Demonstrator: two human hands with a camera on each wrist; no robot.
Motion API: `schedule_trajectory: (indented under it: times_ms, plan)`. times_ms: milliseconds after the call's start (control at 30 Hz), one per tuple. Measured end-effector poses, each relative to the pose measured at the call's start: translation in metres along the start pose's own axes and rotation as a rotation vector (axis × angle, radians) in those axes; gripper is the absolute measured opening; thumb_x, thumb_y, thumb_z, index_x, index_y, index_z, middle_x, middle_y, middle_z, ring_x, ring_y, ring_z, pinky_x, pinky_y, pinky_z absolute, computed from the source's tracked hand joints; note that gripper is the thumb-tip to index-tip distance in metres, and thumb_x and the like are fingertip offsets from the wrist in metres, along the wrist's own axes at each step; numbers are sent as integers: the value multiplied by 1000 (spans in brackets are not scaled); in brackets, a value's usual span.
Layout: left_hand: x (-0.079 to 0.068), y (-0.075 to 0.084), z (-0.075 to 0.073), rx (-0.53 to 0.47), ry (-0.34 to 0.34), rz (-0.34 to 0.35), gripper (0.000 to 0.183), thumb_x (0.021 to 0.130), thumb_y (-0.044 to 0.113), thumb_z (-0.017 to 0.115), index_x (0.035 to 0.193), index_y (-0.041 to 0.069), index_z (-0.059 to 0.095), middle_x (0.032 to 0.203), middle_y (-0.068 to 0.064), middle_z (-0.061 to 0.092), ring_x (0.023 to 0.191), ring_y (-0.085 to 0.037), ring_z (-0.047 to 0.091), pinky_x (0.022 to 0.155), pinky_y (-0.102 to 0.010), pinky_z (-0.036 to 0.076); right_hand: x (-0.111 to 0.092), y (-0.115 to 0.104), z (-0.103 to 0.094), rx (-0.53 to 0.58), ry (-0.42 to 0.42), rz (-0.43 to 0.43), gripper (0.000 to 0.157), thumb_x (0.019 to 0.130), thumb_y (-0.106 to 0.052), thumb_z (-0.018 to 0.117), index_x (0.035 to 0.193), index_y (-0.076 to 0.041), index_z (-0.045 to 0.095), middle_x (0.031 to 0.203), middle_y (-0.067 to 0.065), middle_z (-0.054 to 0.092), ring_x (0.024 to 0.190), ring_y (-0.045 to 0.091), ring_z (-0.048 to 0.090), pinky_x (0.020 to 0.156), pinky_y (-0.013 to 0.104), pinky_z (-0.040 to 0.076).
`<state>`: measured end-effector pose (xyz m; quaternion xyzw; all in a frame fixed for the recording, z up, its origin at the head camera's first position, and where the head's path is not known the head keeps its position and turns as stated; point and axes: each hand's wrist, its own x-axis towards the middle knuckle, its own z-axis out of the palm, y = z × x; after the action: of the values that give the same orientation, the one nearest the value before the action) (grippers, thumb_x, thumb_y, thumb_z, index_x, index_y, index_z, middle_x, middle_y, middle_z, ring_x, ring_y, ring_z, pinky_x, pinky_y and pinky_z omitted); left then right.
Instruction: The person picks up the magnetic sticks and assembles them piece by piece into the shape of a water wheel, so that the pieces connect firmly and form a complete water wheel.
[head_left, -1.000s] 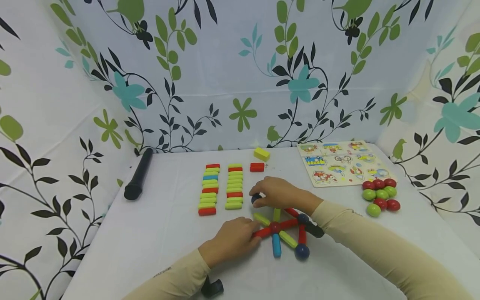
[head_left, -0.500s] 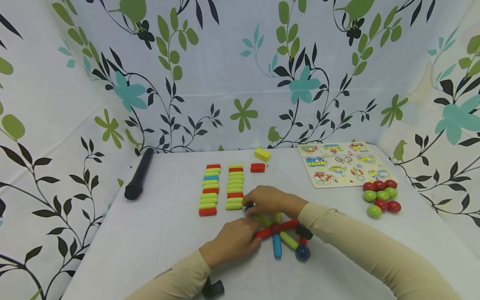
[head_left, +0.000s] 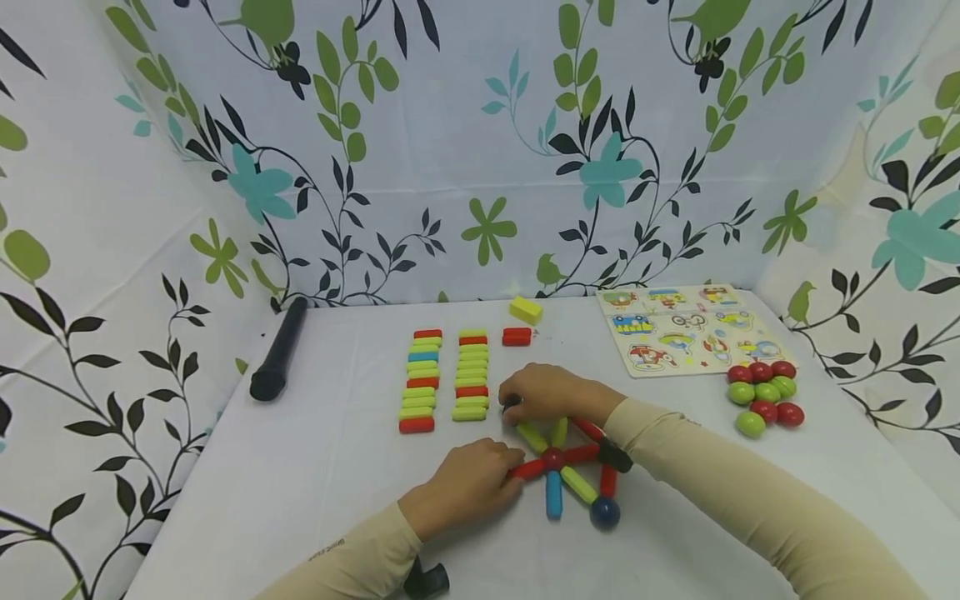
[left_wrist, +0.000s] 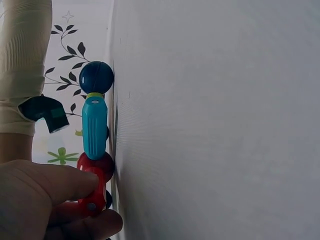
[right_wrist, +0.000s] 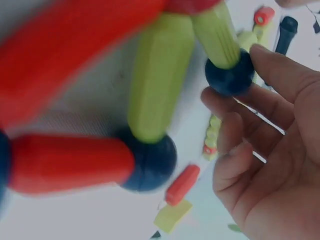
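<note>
A building-toy frame of coloured rods fans out from a red ball [head_left: 552,458] on the white table. My left hand [head_left: 468,487] pinches one of its red rods [left_wrist: 93,197] between thumb and fingers, at the frame's left side. Beyond it, my right hand [head_left: 551,392] holds a dark blue ball [right_wrist: 227,75] by thumb and fingertips, right at the end of a lime rod [right_wrist: 216,37]. Another dark blue ball [right_wrist: 150,162] joins a lime and a red rod in the right wrist view. A blue rod [head_left: 553,495] points toward the front, beside a corner ball [head_left: 604,512].
Two columns of short rods [head_left: 417,392] lie behind the left hand. Red rods [head_left: 516,336] and a yellow block [head_left: 526,311] lie farther back. At left rests a black microphone [head_left: 279,354]; at right, a picture board [head_left: 690,329] and red and green balls [head_left: 763,410].
My right hand first moves left and nearer with the blue ball, then slightly back to the right, at the lime rod's end. The left hand stays in place on the red rod.
</note>
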<state>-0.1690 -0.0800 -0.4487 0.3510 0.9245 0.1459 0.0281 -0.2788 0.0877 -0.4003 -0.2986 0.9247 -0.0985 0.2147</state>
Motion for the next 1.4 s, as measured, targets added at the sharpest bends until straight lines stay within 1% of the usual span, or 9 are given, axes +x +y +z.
schedule_trajectory:
  times_ms: [100,233,367,467,700,900,1067,1167,1400]
  plan:
    - [-1,1,0,-12,-15,-15,23,93,28,74,112,16,73,82,9,68,74,-5,54,64,-19,49,8,11,-10,-59,84,18,36,95,-36,73,126,-18,72,113,-3,72,104,17,65,95,40,53]
    - [-2,3,-1,-20,-36,-30,28,93,30,75,117,16,73,85,9,69,76,-4,54,66,-18,49,27,35,-23,-220,229,85,30,98,-25,69,124,-13,70,115,5,70,104,24,63,93,42,54]
    - [-3,6,-2,-15,-36,-28,31,92,31,76,120,16,73,89,8,70,78,-4,55,67,-18,50,46,54,-30,-277,255,123,28,98,-17,66,125,-14,69,109,6,67,99,25,59,89,41,54]
    - [-2,7,-4,-12,-44,-31,34,92,32,76,122,15,72,92,8,72,78,-4,56,67,-18,50,54,60,-30,-274,239,114,26,99,-17,65,124,-15,70,105,4,65,98,25,57,90,41,53]
    - [-3,7,-8,0,-43,-39,34,94,31,74,123,14,72,98,6,74,84,-5,61,69,-19,52,61,64,-26,-251,222,169,10,98,-19,67,103,-12,71,88,2,62,85,22,57,79,35,52]
    - [-2,5,-5,-16,-32,-22,34,93,31,75,123,15,72,96,7,74,85,-4,62,71,-17,52,61,63,-23,-218,146,185,13,96,-24,72,103,-13,72,89,0,64,85,20,57,79,32,53]
    - [-1,5,-6,-20,-41,-27,36,92,32,76,123,15,72,94,8,73,82,-4,59,71,-18,51,44,61,-28,-53,121,99,15,95,-24,73,107,-15,75,91,-4,68,85,17,60,79,31,54]
    - [-2,5,-7,-28,-54,-41,35,92,33,76,123,16,72,94,8,73,81,-4,58,71,-19,52,27,57,-31,23,58,31,15,94,-23,74,108,-17,76,90,-6,69,85,16,62,81,31,55]
    - [-4,3,-4,-23,-50,-50,34,91,34,77,120,17,73,91,10,71,79,-3,56,70,-19,51,2,42,-27,-28,-53,-50,12,93,-26,76,105,-25,77,88,-13,67,85,11,62,82,27,53]
